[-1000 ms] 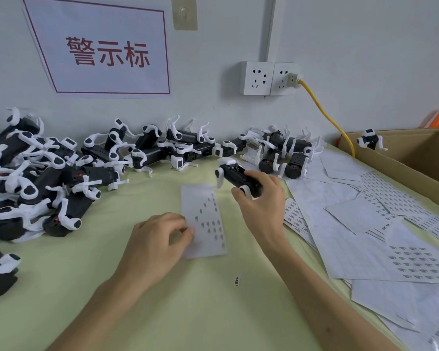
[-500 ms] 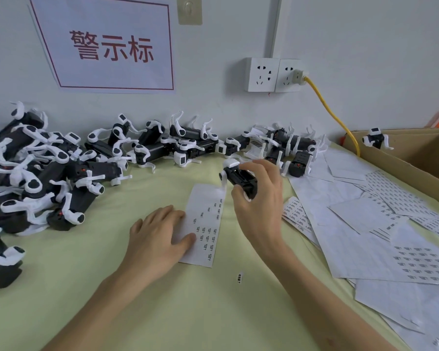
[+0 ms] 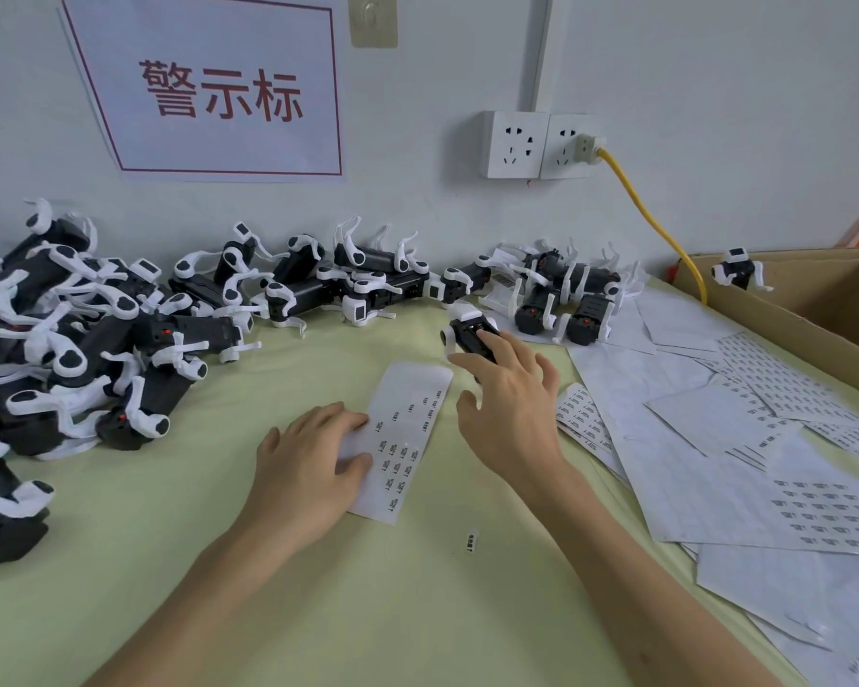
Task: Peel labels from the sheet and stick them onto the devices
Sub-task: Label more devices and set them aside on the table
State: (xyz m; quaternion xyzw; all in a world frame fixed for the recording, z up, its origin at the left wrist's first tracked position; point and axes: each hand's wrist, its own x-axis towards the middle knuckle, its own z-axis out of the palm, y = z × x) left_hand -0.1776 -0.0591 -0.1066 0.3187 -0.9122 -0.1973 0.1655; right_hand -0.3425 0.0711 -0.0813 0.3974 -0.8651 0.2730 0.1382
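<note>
A white label sheet (image 3: pixel 407 428) with several small printed labels lies on the green table in front of me. My left hand (image 3: pixel 313 463) rests flat on the sheet's left edge, fingers straight. My right hand (image 3: pixel 512 404) hovers just right of the sheet with fingers spread; its fingertips touch a black-and-white device (image 3: pixel 467 334) lying on the table beyond the sheet. One loose label (image 3: pixel 471 540) is stuck on the table near my right forearm.
Many black-and-white devices are heaped at the left (image 3: pixel 70 349) and along the back wall (image 3: pixel 368 280). Used label sheets (image 3: pixel 745 453) cover the right side. A cardboard box (image 3: pixel 814 309) stands far right, a yellow cable (image 3: pixel 650 215) runs to the wall socket.
My right hand has set the device down on the table and opened its fingers. The label sheet has been turned and my left hand now lies flat on it.
</note>
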